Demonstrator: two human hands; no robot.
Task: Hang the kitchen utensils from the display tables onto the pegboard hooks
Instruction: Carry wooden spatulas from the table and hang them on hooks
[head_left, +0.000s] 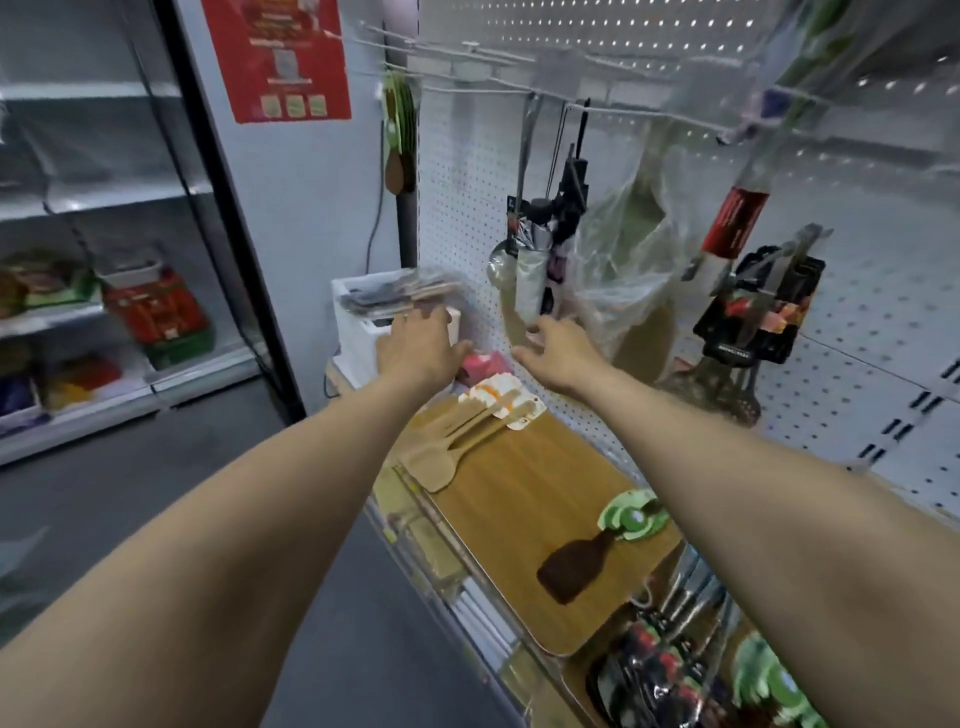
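Both arms reach forward over the wooden display table (545, 519). My left hand (421, 348) hovers with fingers spread near a stack of packaged utensils (395, 296) lying on a white box (358, 332). My right hand (556, 353) is open beside the pegboard (462, 208), just below hanging items. Several pale wooden spatulas (457, 436) with card labels lie on the table. Nearer me lies a dark spatula with a green card (597, 551). A ladle (501, 265) and black tools (571, 208) hang from hooks.
A glass-door fridge (104, 260) stands on the left across a grey floor. Clear plastic bags (639, 249) and a black packaged utensil set (758, 312) hang on the pegboard at right. More packaged utensils (675, 670) lie at the table's near end.
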